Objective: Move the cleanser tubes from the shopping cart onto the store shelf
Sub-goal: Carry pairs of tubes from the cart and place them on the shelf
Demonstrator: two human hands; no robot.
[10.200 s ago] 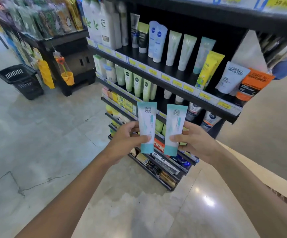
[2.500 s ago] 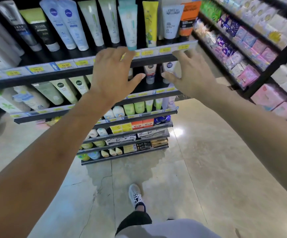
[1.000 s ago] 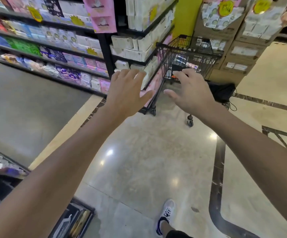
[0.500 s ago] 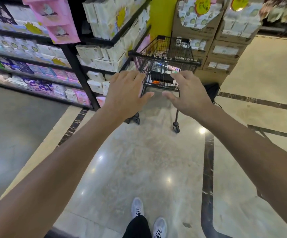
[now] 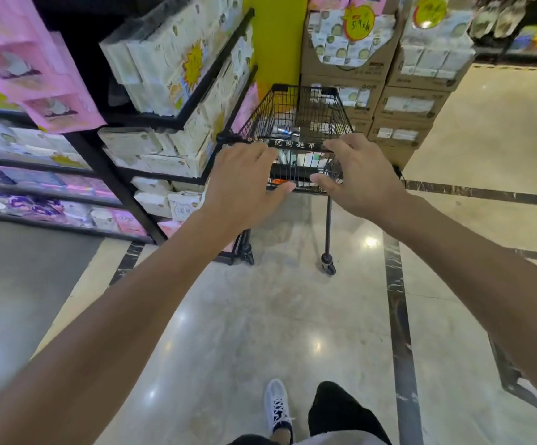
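A black wire shopping cart (image 5: 296,106) stands ahead of me on the shiny floor. Inside it, pale tubes and packs (image 5: 292,157) show through the mesh, too blurred to tell apart. My left hand (image 5: 244,184) and my right hand (image 5: 357,178) are stretched out in front of the cart's black handle bar (image 5: 292,144), fingers spread, holding nothing. Both hands hover just short of the bar, the fingertips near its ends. The cleanser shelf is out of view.
A black shelf rack (image 5: 170,123) stacked with tissue packs stands close on the cart's left. Stacked cardboard boxes (image 5: 398,101) rise behind the cart, next to a yellow pillar (image 5: 276,40). My feet (image 5: 276,409) are at the bottom of the view.
I have turned from the cleanser shelf, hands empty, and walked toward the cart. Over the last second the cart has come nearer and my hands have reached its handle bar.
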